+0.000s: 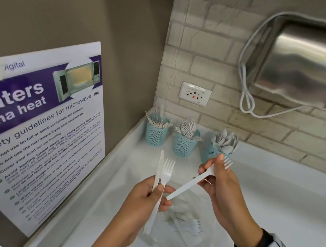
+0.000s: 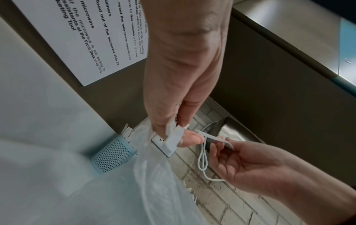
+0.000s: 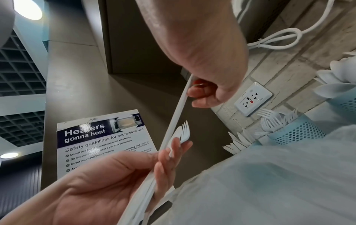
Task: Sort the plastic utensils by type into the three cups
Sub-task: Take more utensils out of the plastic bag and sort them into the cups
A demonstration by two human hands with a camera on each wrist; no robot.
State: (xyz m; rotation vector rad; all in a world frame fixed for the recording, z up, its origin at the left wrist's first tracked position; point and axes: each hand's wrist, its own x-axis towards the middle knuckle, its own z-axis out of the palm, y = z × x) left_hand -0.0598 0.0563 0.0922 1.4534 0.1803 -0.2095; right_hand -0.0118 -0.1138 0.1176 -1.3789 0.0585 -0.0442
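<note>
Right hand (image 1: 223, 179) pinching fork (image 1: 200, 179); left hand (image 1: 146, 198) clutching knife (image 1: 159, 170) plus second fork (image 1: 167, 173); mid-sort, guessing fork cup (image 1: 184, 145) next.

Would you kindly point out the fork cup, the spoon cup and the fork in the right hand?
fork cup (image 1: 184, 146), head view, mesh wall
spoon cup (image 1: 209, 154), head view, mesh wall
fork (image 1: 193, 181), head view, handle
</note>
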